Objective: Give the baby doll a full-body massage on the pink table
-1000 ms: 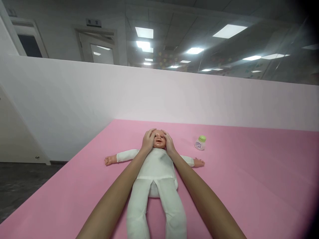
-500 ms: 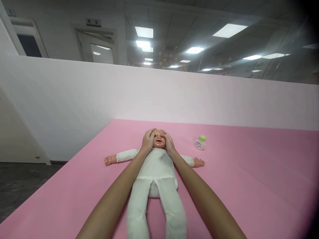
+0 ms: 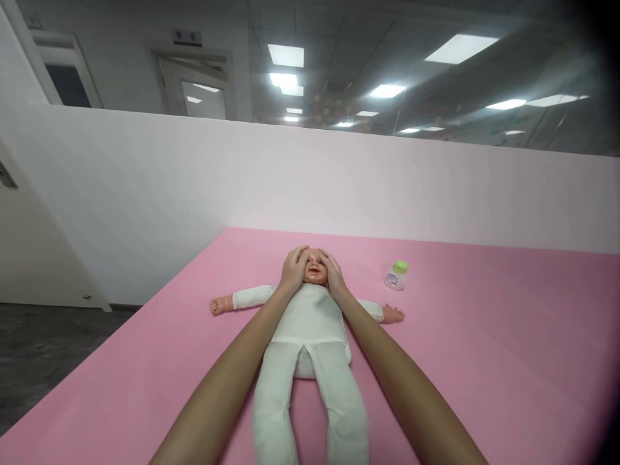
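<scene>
**Both hands cup the doll's head**

The doll (image 3: 311,316) lies face up on the pink table (image 3: 484,342), its arms spread wide and its legs toward the person; its feet are out of view. The left hand (image 3: 293,268) lies along one side of the doll's head (image 3: 316,270), and the right hand (image 3: 334,271) along the other, fingers reaching up toward the crown. The two hands are apart, with the doll's face showing between them. Whether either one grips or merely rests there, I cannot tell.

As far as can be judged, the doll is laid out and both hands are in place, so the handling of the head looks under way rather than finished: neither hand is clear of it. The bottle (image 3: 396,278) stands well apart, beyond the doll's outstretched arm on the right hand's side, its green cap (image 3: 400,266) on, touched by neither hand.
</scene>
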Demonstrator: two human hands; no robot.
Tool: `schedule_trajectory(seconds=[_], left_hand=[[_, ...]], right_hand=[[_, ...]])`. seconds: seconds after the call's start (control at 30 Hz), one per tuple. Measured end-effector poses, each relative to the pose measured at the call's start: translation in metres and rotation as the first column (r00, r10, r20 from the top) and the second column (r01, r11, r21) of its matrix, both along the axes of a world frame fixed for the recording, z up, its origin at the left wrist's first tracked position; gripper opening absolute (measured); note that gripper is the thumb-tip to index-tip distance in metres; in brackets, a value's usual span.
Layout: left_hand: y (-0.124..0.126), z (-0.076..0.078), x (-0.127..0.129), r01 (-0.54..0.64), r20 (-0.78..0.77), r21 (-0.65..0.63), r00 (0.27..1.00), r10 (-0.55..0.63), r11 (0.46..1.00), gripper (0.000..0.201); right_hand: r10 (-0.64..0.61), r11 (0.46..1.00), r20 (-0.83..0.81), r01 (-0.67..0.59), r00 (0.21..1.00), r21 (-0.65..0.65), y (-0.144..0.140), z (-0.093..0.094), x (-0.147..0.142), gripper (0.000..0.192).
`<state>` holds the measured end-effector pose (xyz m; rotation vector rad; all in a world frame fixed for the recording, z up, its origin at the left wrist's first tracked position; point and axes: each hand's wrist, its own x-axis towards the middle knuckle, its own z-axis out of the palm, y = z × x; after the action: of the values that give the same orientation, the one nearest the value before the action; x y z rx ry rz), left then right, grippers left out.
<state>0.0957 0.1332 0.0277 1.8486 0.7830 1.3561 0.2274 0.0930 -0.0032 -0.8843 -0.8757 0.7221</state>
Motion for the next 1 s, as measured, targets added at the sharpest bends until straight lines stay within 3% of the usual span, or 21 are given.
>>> schedule_trajectory(seconds=[1.0], left_hand=[[0.0008, 0.0001, -0.0002, -0.006, -0.010, 0.003, 1.000, 0.007, 1.000, 0.031]], right_hand=[[-0.008, 1.000, -0.009, 0.008, 1.000, -0.005, -0.0024, 0.0035, -0.0025, 0.042]])
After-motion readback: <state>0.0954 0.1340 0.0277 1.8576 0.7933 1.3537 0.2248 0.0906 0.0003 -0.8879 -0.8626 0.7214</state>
